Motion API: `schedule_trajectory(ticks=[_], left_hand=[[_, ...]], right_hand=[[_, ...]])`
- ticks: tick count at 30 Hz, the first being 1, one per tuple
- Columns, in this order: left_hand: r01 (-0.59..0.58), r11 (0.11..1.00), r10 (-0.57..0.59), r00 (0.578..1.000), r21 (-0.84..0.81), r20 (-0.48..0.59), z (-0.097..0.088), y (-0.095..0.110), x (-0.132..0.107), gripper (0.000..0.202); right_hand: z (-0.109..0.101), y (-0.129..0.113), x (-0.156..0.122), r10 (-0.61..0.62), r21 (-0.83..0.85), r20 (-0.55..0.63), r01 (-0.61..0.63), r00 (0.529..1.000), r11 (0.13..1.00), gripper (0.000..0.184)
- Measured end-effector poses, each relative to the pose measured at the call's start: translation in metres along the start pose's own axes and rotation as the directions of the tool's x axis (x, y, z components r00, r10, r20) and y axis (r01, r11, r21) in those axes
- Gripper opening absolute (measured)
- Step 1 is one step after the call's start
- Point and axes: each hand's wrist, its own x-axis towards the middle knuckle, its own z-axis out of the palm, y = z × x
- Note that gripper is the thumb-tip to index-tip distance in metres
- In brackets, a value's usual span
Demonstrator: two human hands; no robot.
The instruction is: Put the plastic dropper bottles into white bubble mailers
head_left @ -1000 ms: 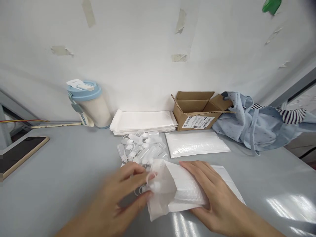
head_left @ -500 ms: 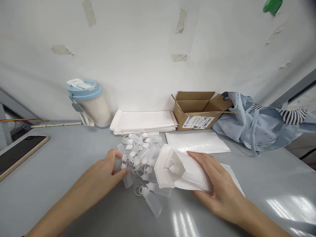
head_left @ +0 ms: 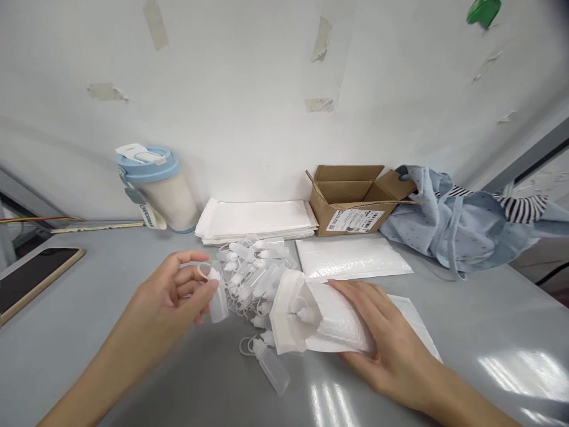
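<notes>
Between thumb and fingers, my left hand (head_left: 184, 284) pinches a small translucent squeeze bottle (head_left: 217, 303) with a white tethered cap, just left of a heap of similar bottles (head_left: 251, 270). My right hand (head_left: 377, 338) is closed around a white bubble mailer (head_left: 340, 314), its open mouth turned towards the left. The white tip of a bottle (head_left: 306, 314) shows inside that mouth. One loose bottle (head_left: 272, 366) lies in front of the heap, and the mailer partly covers others.
Behind the heap is a stack of white mailers (head_left: 258, 219), with an open cardboard box (head_left: 355, 198) beside it. A single mailer (head_left: 355, 258) lies before the box. Blue cloth (head_left: 457, 231) lies at right; a tumbler (head_left: 157, 190) and a phone (head_left: 38, 279) are at left.
My left hand has lifted a bottle from the heap's edge and drawn it a little to the left. The mailer in my right hand has shifted slightly left and down.
</notes>
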Motion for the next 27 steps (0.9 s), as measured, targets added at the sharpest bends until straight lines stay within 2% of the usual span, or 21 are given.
schedule_trajectory(ticks=[1, 4, 7, 9, 11, 13, 16, 20, 23, 24, 27], left_hand=[[-0.001, 0.996, 0.000, 1.000, -0.084, -0.015, 0.000, 0.007, -0.005, 0.047], [0.001, 0.979, -0.010, 0.999, -0.202, -0.040, 0.009, 0.023, -0.025, 0.038], [-0.078, 0.954, 0.072, 0.997, -0.289, -0.031, 0.024, 0.025, -0.040, 0.026], [-0.167, 0.950, 0.167, 0.986, -0.262, -0.025, 0.033, 0.019, -0.045, 0.021], [-0.266, 0.950, 0.263, 0.964, -0.164, -0.038, 0.038, 0.012, -0.045, 0.016], [-0.377, 0.925, 0.375, 0.926, -0.053, -0.046, 0.038, 0.008, -0.043, 0.010], [-0.547, 0.835, 0.549, 0.835, 0.060, -0.026, 0.034, 0.005, -0.039, 0.005], [-0.721, 0.692, 0.722, 0.692, 0.039, -0.014, 0.033, 0.004, -0.039, 0.025], [-0.802, 0.597, 0.802, 0.597, 0.031, 0.018, 0.036, 0.001, -0.044, 0.041], [-0.811, 0.583, 0.811, 0.585, 0.051, 0.024, 0.038, -0.001, -0.045, 0.040], [-0.804, 0.583, 0.806, 0.590, 0.118, 0.039, 0.042, -0.003, -0.049, 0.032]], right_hand=[[0.000, -0.001, 0.000, -0.002, 0.001, 0.007, 0.002, 1.000, 1.000, 0.060], [0.001, -0.002, 0.000, -0.003, 0.027, 0.030, 0.002, 1.000, 1.000, 0.059], [0.000, -0.005, 0.000, -0.007, 0.060, 0.043, 0.005, 0.999, 0.998, 0.059], [-0.001, -0.007, 0.000, -0.016, 0.073, 0.043, 0.013, 0.999, 0.997, 0.059], [-0.002, -0.009, 0.000, -0.027, 0.087, 0.039, 0.024, 0.999, 0.996, 0.059], [-0.003, -0.011, -0.001, -0.036, 0.102, 0.032, 0.033, 0.999, 0.994, 0.058], [-0.004, -0.014, -0.001, -0.040, 0.128, 0.026, 0.036, 0.999, 0.991, 0.057], [-0.002, -0.016, 0.000, -0.054, 0.142, 0.017, 0.051, 0.998, 0.988, 0.056], [-0.001, -0.018, 0.000, -0.072, 0.147, 0.005, 0.071, 0.997, 0.987, 0.053], [0.000, -0.019, 0.000, -0.077, 0.146, 0.007, 0.076, 0.997, 0.986, 0.054], [0.001, -0.021, -0.004, -0.122, 0.110, 0.028, 0.118, 0.992, 0.987, 0.058]])
